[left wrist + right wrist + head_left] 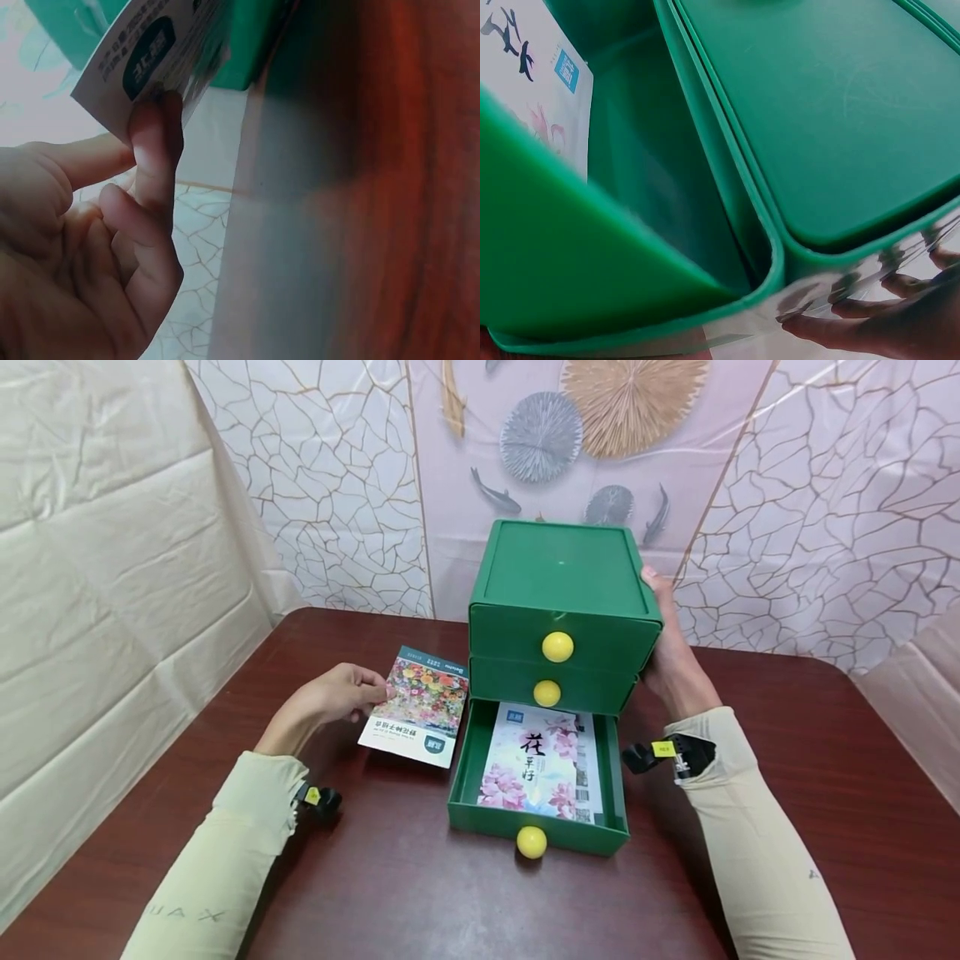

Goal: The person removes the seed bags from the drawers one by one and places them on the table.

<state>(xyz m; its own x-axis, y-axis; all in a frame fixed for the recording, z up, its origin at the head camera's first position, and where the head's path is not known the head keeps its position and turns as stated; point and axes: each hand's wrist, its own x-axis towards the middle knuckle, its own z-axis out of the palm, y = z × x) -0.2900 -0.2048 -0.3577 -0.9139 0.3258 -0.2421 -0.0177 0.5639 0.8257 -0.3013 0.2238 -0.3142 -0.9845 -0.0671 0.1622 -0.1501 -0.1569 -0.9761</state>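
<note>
Packet with a bright flower picture (427, 706) is held tilted above the counter (375, 885), to the left of a green drawer cabinet (558, 568), its right edge close to the cabinet's side. Both hands are in contact with something: the left hand (339, 695) pinches the packet near its left edge between thumb and fingertip, with other fingers bent in toward the palm. The right hand (670, 647) lies along the cabinet's right side, fingers spread apart and nearly straight, their tips touching the glossy wall without wrapping round anything. The bottom drawer (486, 818) stands pulled out, and in it lies a white packet with pink blossoms (517, 764), partly covering a second printed piece (587, 768). The two drawers above are closed, each with a yellow knob (557, 647). Behind the counter hangs a patterned cloth (345, 485)
</note>
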